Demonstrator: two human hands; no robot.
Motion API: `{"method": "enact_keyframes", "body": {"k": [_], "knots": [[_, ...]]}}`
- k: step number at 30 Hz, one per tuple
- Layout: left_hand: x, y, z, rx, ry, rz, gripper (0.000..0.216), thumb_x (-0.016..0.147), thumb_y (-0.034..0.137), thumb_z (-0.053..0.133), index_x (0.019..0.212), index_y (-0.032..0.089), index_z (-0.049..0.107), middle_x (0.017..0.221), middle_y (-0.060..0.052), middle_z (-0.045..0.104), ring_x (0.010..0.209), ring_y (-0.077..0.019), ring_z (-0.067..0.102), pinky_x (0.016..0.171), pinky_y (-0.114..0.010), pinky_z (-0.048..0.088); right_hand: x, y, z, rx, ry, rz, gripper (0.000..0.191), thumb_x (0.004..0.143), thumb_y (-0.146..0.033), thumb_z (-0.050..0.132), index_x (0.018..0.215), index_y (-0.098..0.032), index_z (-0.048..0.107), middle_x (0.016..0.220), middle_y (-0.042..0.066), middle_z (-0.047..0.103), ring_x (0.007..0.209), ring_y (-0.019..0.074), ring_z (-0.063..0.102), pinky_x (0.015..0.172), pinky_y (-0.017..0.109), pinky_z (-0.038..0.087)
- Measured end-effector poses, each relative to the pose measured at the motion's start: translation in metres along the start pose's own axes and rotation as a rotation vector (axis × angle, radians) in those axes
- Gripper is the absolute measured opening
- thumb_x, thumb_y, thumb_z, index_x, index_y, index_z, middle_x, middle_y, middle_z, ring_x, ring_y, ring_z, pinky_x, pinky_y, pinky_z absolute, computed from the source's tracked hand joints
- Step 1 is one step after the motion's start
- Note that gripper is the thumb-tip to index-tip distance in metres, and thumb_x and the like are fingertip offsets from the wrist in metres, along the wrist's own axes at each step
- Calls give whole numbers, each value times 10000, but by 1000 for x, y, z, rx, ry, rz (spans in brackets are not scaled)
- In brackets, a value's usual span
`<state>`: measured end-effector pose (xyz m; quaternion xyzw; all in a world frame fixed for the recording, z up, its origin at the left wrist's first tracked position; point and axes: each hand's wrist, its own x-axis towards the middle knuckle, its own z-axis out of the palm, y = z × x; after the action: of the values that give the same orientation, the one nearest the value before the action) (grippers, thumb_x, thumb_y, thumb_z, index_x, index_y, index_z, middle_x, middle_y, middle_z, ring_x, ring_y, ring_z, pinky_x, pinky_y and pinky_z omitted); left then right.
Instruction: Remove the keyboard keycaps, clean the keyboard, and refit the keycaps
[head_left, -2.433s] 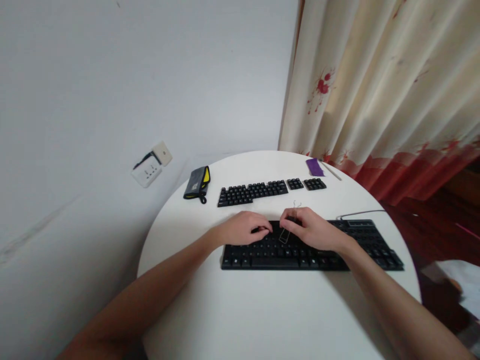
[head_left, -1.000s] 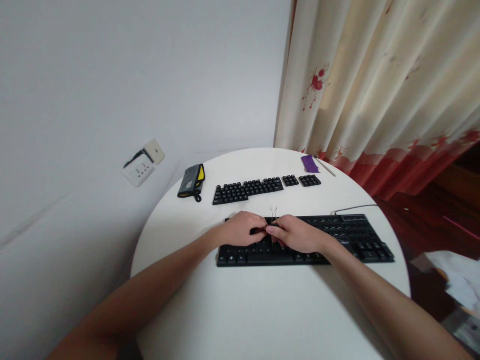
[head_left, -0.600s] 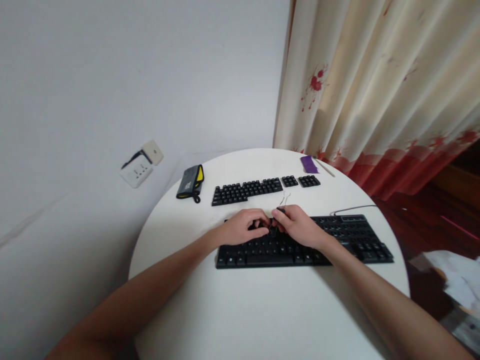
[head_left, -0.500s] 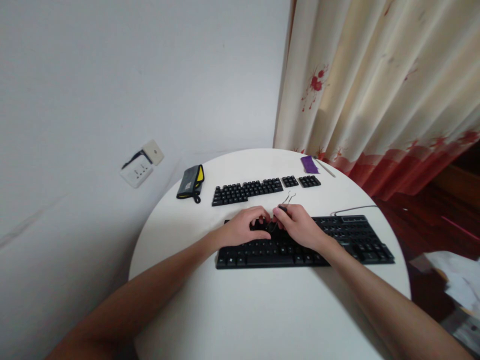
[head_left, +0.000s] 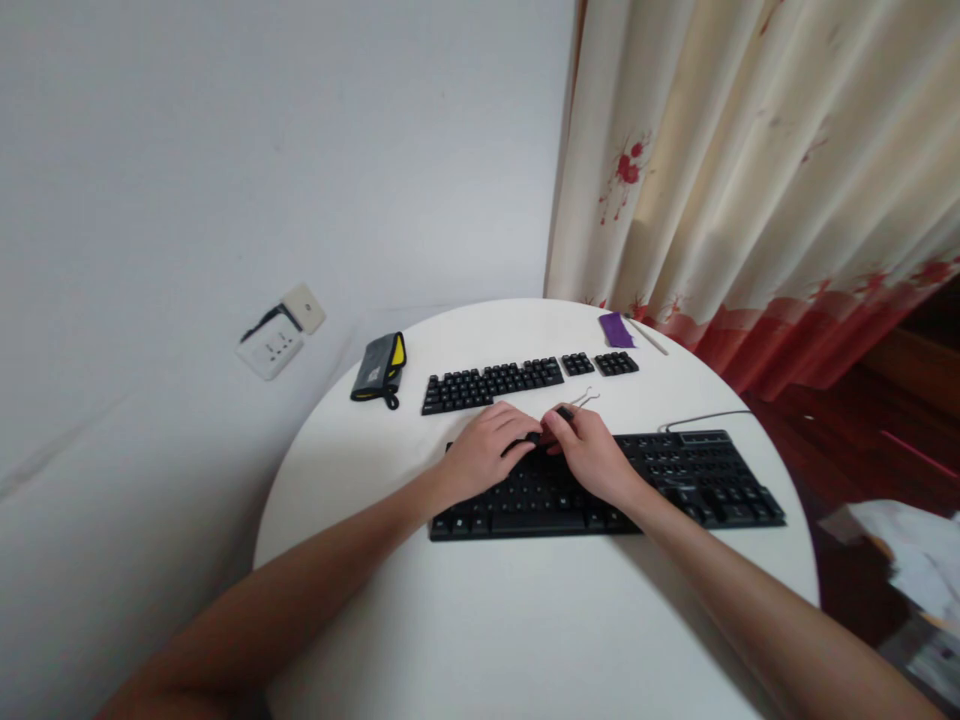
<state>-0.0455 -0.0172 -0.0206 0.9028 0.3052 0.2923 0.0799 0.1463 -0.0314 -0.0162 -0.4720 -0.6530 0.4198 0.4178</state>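
Observation:
A black keyboard (head_left: pixel 675 480) lies on the round white table (head_left: pixel 525 620) in front of me. My right hand (head_left: pixel 592 455) is closed on a wire keycap puller (head_left: pixel 577 403), whose thin loops stick out past my fingers toward the back. My left hand (head_left: pixel 484 450) rests with curled fingers on the keyboard's upper rows, fingertips meeting the right hand's; whether it holds anything is hidden. Behind the keyboard, rows of loose black keycaps (head_left: pixel 491 383) are laid out in keyboard order, with two small blocks (head_left: pixel 616 363) to their right.
A grey and yellow pouch (head_left: pixel 379 366) lies at the table's back left. A purple piece (head_left: pixel 615 329) and a thin stick (head_left: pixel 646 337) lie at the back right. The keyboard's cable (head_left: pixel 701 420) runs right. A wall socket (head_left: pixel 274 340) is on the left, and a curtain (head_left: pixel 750 180) hangs behind.
Both hands have moved from the keyboard's middle rows toward its back edge. The puller's wire has tipped from upright to pointing right and back. The camera shifted slightly.

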Motion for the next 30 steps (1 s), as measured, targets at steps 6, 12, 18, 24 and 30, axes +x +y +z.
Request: {"method": "enact_keyframes", "body": {"k": [6, 12, 18, 24, 30], "knots": [[1, 2, -1, 198, -28, 86, 193, 967, 244, 509, 1104, 210, 641, 1132, -71, 649, 1071, -222, 553, 925, -395, 463, 0, 0, -1, 7, 18, 8, 297, 953, -418, 449, 834, -177, 574, 801, 58, 659, 716, 175, 620, 660, 282, 505], [1, 3, -6, 217, 5, 109, 163, 956, 243, 535, 1046, 210, 666, 1122, -79, 628, 1069, -221, 549, 929, -391, 470, -1, -1, -1, -156, 28, -114, 293, 966, -340, 431, 777, -173, 581, 745, 47, 655, 711, 175, 588, 712, 294, 445], [2, 4, -4, 127, 58, 146, 119, 933, 261, 585, 980, 214, 683, 1002, -54, 670, 955, -194, 582, 849, -359, 483, -2, -5, -3, -156, 49, -123, 280, 954, -308, 454, 731, -183, 571, 683, 31, 640, 651, 164, 583, 660, 279, 434], [5, 1, -5, -15, 199, 123, 95, 909, 273, 629, 944, 219, 699, 942, -49, 694, 899, -180, 613, 833, -354, 493, 0, -4, -1, -56, 50, -56, 291, 951, -323, 462, 735, -179, 595, 675, 42, 672, 635, 169, 631, 657, 282, 468], [28, -25, -34, 47, 401, -107, 149, 846, 333, 707, 930, 211, 700, 913, -44, 718, 915, -207, 617, 861, -392, 483, 2, -5, -3, 20, 80, -4, 337, 961, -368, 438, 760, -166, 617, 734, 64, 707, 674, 172, 665, 683, 290, 490]]}}
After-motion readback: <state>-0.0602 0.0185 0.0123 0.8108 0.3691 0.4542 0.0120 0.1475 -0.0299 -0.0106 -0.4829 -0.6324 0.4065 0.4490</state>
